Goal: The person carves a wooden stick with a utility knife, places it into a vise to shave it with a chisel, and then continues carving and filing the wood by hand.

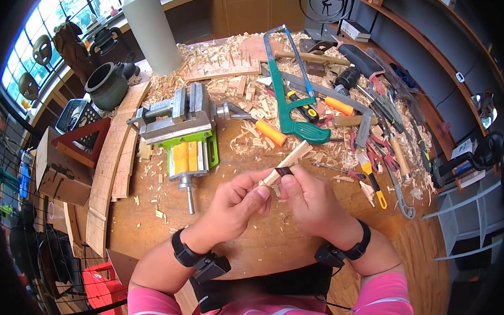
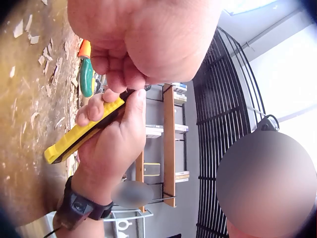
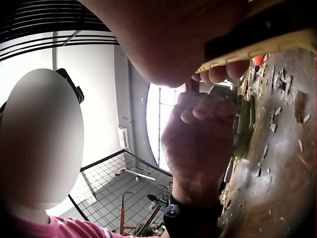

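Above the bench's front part, my left hand pinches the lower end of a pale wood strip. My right hand is right beside it, gripping a tool whose dark part crosses the strip. The left wrist view shows the right hand curled round a yellow and black handle, close to the left hand. In the right wrist view the yellow and black handle shows under the right hand, with the left hand below. The cutting edge cannot be made out.
A metal vise on a green base stands left. A green hacksaw lies beyond the hands. Several tools, including a yellow and black cutter, lie right among shavings. Long boards line the left edge.
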`<state>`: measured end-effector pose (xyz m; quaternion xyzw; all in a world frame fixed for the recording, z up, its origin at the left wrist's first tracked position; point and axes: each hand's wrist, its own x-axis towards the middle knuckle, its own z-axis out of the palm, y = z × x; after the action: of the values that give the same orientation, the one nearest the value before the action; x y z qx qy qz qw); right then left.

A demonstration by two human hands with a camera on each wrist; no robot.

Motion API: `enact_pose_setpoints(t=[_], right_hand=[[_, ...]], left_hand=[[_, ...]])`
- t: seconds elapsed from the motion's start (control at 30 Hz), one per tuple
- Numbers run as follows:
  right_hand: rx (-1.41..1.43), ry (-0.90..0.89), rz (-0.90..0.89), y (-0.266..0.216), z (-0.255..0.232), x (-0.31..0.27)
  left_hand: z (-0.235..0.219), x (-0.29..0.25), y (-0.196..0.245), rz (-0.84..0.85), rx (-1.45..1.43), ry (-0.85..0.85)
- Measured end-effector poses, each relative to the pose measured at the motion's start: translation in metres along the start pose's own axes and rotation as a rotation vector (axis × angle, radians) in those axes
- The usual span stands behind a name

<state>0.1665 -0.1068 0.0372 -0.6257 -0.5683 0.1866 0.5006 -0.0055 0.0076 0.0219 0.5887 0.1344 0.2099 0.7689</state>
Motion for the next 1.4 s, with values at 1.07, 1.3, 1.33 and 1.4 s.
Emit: enact_pose_setpoints(t=[1.07,1.3,1.33,1.4], right_hand=[[0.002,-0.168,-0.004,-0.002,0.007,-0.004],[-0.434,-0.05,-0.258,0.003,0.003,-0.007],[-0.433,-0.048,-0.258,0.004,0.004,-0.006],[-0.376,0.016,-0.31,0.007,0.006,-0.003]], left_hand=[[0.007,0.001,0.0,-0.07,0.076,0.007],[0.008,0.002,-0.009,0.023,0.217,0.136],[0.007,0.002,-0.01,0.035,0.192,0.152],[0.008,0.001,-0.009,0.045,0.248,0.18]])
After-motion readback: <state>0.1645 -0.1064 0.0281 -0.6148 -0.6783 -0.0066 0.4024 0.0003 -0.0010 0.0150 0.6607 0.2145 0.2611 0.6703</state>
